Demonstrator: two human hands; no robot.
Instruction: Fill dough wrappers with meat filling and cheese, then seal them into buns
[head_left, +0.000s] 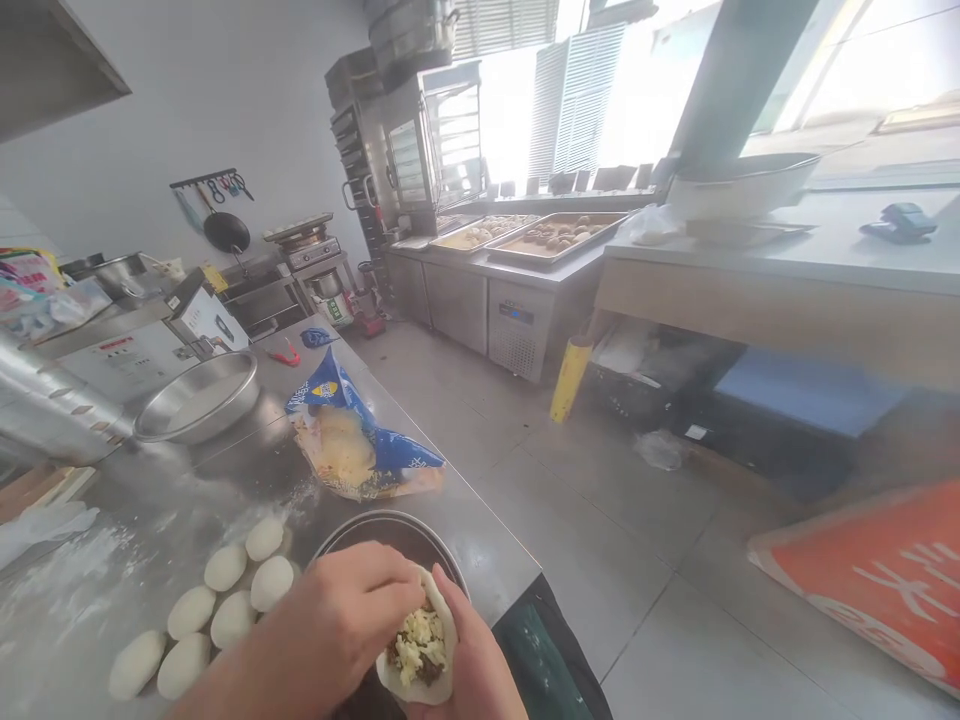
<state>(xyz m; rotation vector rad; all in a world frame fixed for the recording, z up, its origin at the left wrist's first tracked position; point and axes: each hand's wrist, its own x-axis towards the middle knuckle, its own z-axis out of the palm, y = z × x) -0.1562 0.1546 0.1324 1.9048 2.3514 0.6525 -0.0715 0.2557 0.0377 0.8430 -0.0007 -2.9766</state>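
Note:
My right hand (469, 665) cups a round dough wrapper (442, 620) filled with a dark and pale chopped filling (418, 648). My left hand (337, 625) reaches over from the left, and its fingers pinch the wrapper's upper edge. Both hands hover over a dark metal bowl (390, 530) at the corner of the floured steel table (187, 500). Several smooth white dough balls (225, 600) lie in rows on the table just left of my left hand.
A blue and yellow bag (356, 440) lies open behind the bowl. A wide steel basin (199, 400) and a machine (127, 350) stand farther back. Trays of baked goods (555, 235) sit on a far counter beside an oven (420, 150). The tiled floor spreads to the right.

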